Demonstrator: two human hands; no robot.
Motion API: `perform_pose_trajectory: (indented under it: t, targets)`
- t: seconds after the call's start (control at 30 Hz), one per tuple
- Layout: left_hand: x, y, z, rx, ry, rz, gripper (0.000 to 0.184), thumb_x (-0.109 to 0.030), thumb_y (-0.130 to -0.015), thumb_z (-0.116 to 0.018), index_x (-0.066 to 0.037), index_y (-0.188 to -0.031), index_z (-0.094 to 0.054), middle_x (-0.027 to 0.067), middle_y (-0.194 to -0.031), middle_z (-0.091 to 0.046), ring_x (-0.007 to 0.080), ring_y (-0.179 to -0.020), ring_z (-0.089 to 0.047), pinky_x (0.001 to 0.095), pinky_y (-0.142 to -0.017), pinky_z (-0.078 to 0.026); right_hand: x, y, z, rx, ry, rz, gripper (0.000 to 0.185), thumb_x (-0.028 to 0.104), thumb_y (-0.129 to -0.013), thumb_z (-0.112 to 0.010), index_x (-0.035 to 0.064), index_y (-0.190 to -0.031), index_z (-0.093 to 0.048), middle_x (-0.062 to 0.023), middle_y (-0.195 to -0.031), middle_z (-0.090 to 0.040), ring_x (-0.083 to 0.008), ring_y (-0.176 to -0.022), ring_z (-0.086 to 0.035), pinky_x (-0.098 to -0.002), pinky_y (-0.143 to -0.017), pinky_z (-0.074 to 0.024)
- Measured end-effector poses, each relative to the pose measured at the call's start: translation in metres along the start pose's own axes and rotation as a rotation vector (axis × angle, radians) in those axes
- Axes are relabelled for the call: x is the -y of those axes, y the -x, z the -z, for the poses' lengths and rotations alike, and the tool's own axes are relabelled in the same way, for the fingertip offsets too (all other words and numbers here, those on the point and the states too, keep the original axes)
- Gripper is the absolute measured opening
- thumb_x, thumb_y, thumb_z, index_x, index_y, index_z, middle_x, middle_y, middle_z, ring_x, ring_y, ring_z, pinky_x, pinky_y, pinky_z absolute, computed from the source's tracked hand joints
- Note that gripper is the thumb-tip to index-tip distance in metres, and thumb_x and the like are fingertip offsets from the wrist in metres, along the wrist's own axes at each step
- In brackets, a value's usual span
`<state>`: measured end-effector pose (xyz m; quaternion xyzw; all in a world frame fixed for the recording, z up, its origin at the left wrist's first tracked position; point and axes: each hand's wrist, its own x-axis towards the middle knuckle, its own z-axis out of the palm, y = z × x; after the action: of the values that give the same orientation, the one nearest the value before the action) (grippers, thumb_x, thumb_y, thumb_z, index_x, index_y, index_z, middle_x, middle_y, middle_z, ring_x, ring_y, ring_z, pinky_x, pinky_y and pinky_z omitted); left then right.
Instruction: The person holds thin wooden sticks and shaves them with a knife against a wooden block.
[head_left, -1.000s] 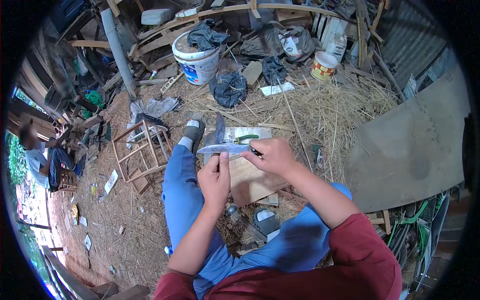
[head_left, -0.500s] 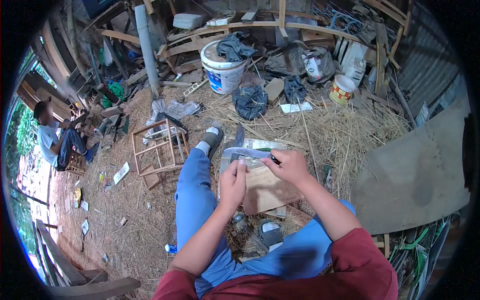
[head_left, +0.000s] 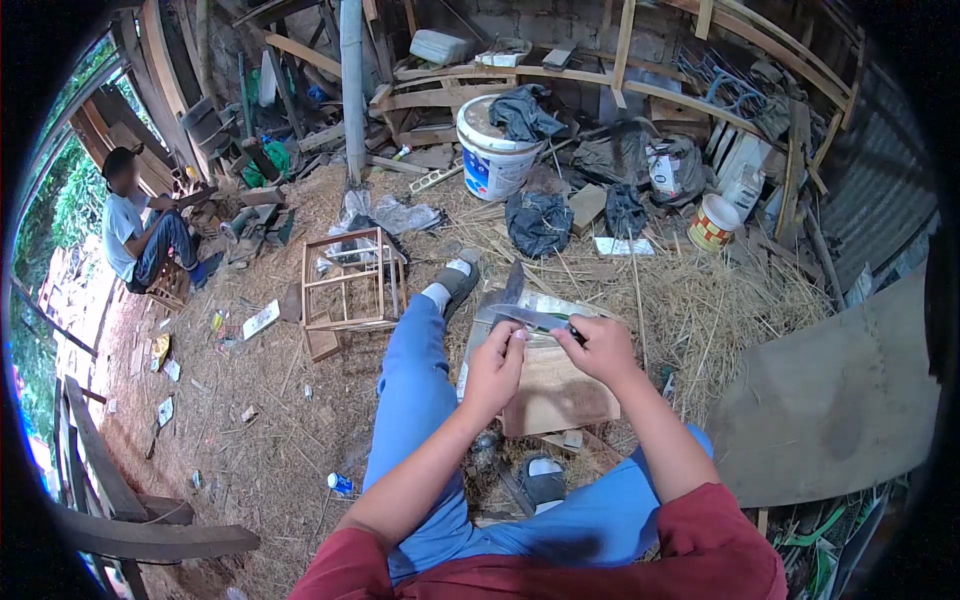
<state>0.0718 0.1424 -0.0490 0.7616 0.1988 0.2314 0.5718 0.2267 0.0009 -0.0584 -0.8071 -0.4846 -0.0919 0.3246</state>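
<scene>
My right hand (head_left: 603,350) is closed round the dark handle of a knife (head_left: 515,315), whose blade points left. Just left of it, my left hand (head_left: 494,372) is closed in a pinch near the blade; what it pinches is too small to make out. Both hands are above a low wooden block (head_left: 562,395) between my legs. A second, dark broad blade (head_left: 514,283) lies beyond the knife, pointing away from me. Something green shows beside the knife, partly hidden.
A small wooden frame (head_left: 350,285) stands on the straw-littered floor at left. Farther back are a white bucket (head_left: 495,165), black plastic bags (head_left: 538,222) and a yellow-red pail (head_left: 713,225). A grey sheet (head_left: 830,390) lies right. Another person (head_left: 140,225) sits at far left.
The view has turned left, so the surroundings sit farther right. The knife stays in my right hand, and my left hand stays pinched close to the blade.
</scene>
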Motion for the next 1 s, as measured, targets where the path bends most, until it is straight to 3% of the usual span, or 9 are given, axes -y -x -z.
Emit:
perform_pose_trajectory:
  t: [0.23, 0.3, 0.33, 0.4, 0.5, 0.63, 0.7, 0.93, 1.0]
  targets:
    - [-0.004, 0.002, 0.002, -0.013, -0.126, -0.079, 0.021, -0.019, -0.105, -0.052, -0.001, -0.104, -0.062, 0.0079, -0.071, -0.055, 0.011, -0.064, -0.051, 0.0316, -0.059, -0.041, 0.003, 0.0, -0.003, -0.034, 0.0, 0.061, 0.044, 0.048, -0.09, -0.069, 0.0091, -0.07, -0.063, -0.015, -0.059, -0.061, -0.0364, -0.054, -0.062, -0.0448, -0.049, -0.0466]
    - [0.0, 0.001, -0.001, -0.071, -0.055, -0.237, 0.022, -0.019, -0.105, -0.051, 0.0, -0.104, -0.063, 0.0154, -0.073, -0.059, 0.0225, -0.063, -0.059, 0.0374, -0.061, -0.045, 0.004, -0.001, -0.005, -0.026, -0.016, 0.04, 0.042, 0.045, -0.09, -0.07, 0.0091, -0.07, -0.063, -0.0144, -0.059, -0.061, -0.0362, -0.055, -0.062, -0.0448, -0.049, -0.0466]
    - [0.002, 0.001, 0.0, -0.07, -0.053, -0.233, 0.022, -0.019, -0.105, -0.051, 0.0, -0.104, -0.063, 0.0154, -0.073, -0.059, 0.0225, -0.063, -0.059, 0.0374, -0.061, -0.045, 0.005, 0.0, -0.004, -0.023, -0.016, 0.037, 0.042, 0.045, -0.09, -0.07, 0.0091, -0.07, -0.063, -0.0144, -0.059, -0.061, -0.0362, -0.055, -0.062, -0.0448, -0.049, -0.0466]
    - [0.004, -0.001, 0.002, -0.07, -0.14, -0.221, 0.026, -0.02, -0.105, -0.053, 0.002, -0.094, -0.057, 0.0261, -0.076, -0.061, 0.0458, -0.072, -0.062, 0.0477, -0.064, -0.047, 0.01, -0.002, -0.003, -0.006, -0.036, 0.049, 0.043, 0.045, -0.09, -0.071, 0.0088, -0.07, -0.061, -0.0138, -0.06, -0.061, -0.0359, -0.056, -0.062, -0.0445, -0.05, -0.0467]
    - [0.004, -0.001, 0.005, -0.106, -0.203, -0.171, 0.028, -0.021, -0.104, -0.054, 0.003, -0.089, -0.055, 0.0267, -0.073, -0.06, 0.047, -0.07, -0.061, 0.0494, -0.061, -0.045, 0.013, -0.002, -0.011, -0.011, -0.031, 0.093, 0.044, 0.046, -0.09, -0.071, 0.0087, -0.068, -0.059, -0.0133, -0.06, -0.06, -0.0355, -0.056, -0.062, -0.0445, -0.05, -0.0464]
    - [0.008, -0.004, 0.006, -0.128, -0.279, -0.171, 0.029, -0.021, -0.103, -0.057, 0.002, -0.086, -0.057, 0.0249, -0.069, -0.059, 0.0433, -0.061, -0.059, 0.0476, -0.055, -0.043, 0.009, -0.005, -0.016, 0.009, -0.055, 0.073, 0.045, 0.046, -0.09, -0.071, 0.0089, -0.067, -0.058, -0.0128, -0.059, -0.059, -0.0354, -0.055, -0.061, -0.0447, -0.05, -0.0458]
    - [0.003, -0.004, 0.004, -0.19, -0.231, -0.123, 0.034, -0.024, -0.103, -0.059, 0.002, -0.081, -0.059, 0.0201, -0.061, -0.055, 0.0251, -0.049, -0.049, 0.0396, -0.051, -0.041, 0.009, -0.007, -0.014, -0.003, -0.048, 0.075, 0.046, 0.047, -0.09, -0.07, 0.0091, -0.066, -0.057, -0.0124, -0.058, -0.058, -0.035, -0.055, -0.061, -0.0446, -0.049, -0.0456]
    - [0.0, -0.002, 0.001, -0.197, -0.241, -0.067, 0.032, -0.023, -0.103, -0.059, 0.001, -0.082, -0.06, 0.0199, -0.06, -0.054, 0.0296, -0.046, -0.049, 0.0421, -0.049, -0.039, 0.013, -0.005, -0.011, -0.045, -0.004, 0.056, 0.049, 0.048, -0.09, -0.07, 0.0093, -0.064, -0.055, -0.0118, -0.058, -0.058, -0.0347, -0.054, -0.061, -0.0444, -0.049, -0.0456]
    - [0.002, -0.001, -0.003, -0.214, -0.184, -0.085, 0.037, -0.025, -0.104, -0.058, 0.003, -0.079, -0.059, 0.017, -0.059, -0.052, 0.0184, -0.052, -0.044, 0.0386, -0.052, -0.039, 0.013, -0.005, -0.009, -0.011, -0.006, 0.086, 0.049, 0.049, -0.09, -0.069, 0.0094, -0.065, -0.055, -0.0117, -0.058, -0.058, -0.0348, -0.054, -0.061, -0.0447, -0.049, -0.0459]
